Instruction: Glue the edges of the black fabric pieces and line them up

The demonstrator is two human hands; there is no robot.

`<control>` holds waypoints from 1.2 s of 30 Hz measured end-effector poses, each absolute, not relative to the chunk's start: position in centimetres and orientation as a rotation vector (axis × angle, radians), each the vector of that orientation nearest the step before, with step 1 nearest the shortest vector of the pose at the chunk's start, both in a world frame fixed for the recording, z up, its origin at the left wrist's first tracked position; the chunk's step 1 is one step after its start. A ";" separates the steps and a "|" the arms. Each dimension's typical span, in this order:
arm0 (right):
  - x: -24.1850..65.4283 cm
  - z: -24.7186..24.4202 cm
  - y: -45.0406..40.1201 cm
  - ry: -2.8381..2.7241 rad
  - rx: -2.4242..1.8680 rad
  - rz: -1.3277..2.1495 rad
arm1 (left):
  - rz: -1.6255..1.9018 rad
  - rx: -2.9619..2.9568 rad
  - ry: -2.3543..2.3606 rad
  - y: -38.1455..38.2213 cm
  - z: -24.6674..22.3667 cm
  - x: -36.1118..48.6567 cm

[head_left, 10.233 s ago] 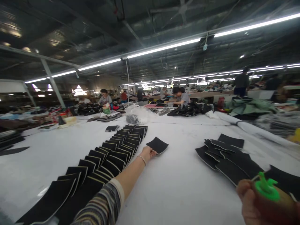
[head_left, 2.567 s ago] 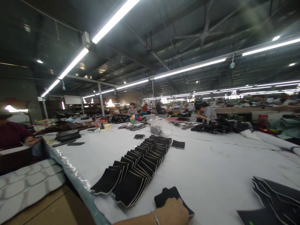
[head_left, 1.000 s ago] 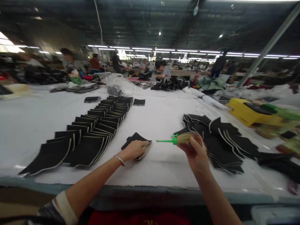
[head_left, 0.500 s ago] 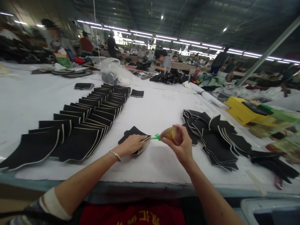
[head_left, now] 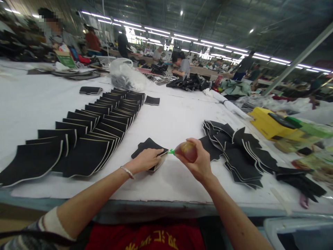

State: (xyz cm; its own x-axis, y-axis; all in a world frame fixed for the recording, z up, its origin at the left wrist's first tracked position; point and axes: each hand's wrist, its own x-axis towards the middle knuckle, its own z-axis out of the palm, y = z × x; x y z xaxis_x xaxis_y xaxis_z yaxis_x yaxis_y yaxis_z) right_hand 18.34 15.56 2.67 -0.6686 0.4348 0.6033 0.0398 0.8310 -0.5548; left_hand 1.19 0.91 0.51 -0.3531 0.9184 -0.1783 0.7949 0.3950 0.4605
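My left hand [head_left: 148, 159] holds a black fabric piece [head_left: 148, 144] with a pale edge, its index finger stretched along the top near the right corner. The thumb side is partly hidden, and a tan underside shows below the fingers. In my right hand [head_left: 202, 161] is a rounded squeeze bottle [head_left: 186, 151] of amber liquid, lying on its side. Its green nozzle [head_left: 171, 151] points left and meets the corner of the piece, or nearly so. To the left, overlapping black pieces [head_left: 87, 158] fan out in two long rows. A loose heap of similar pieces [head_left: 240, 161] lies right of the bottle.
Behind the rows sits a clear plastic bag [head_left: 127, 74]. A yellow box [head_left: 273, 123] stands at the right, with plastic-wrapped goods beside it. Two single black pieces [head_left: 152, 100] [head_left: 90, 90] lie near the rows' far end. Other people work in the background.
My right hand has brought the bottle slightly left, so its nozzle is closer to the piece's edge. My left hand stays on the piece. The camera view has shifted a little.
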 end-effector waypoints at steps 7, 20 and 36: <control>18.2 2.4 16.2 -2.144 -0.423 0.755 | 0.400 1.484 2.231 0.8 0.5 1.3; 18.5 2.1 16.3 -2.091 -0.543 1.018 | 0.368 1.516 2.229 0.6 0.8 1.6; 18.8 1.0 16.6 -1.977 -0.555 1.222 | 0.367 1.557 2.255 0.2 0.2 1.7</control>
State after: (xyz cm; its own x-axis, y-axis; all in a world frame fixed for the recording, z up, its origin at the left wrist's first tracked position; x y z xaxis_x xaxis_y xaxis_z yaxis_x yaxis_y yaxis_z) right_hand 18.84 16.64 1.05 -0.6374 0.6816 0.3594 -0.0169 0.4540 -0.8908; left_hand 1.74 0.18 0.24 -0.3174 0.9354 -0.1557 0.8377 0.3535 0.4163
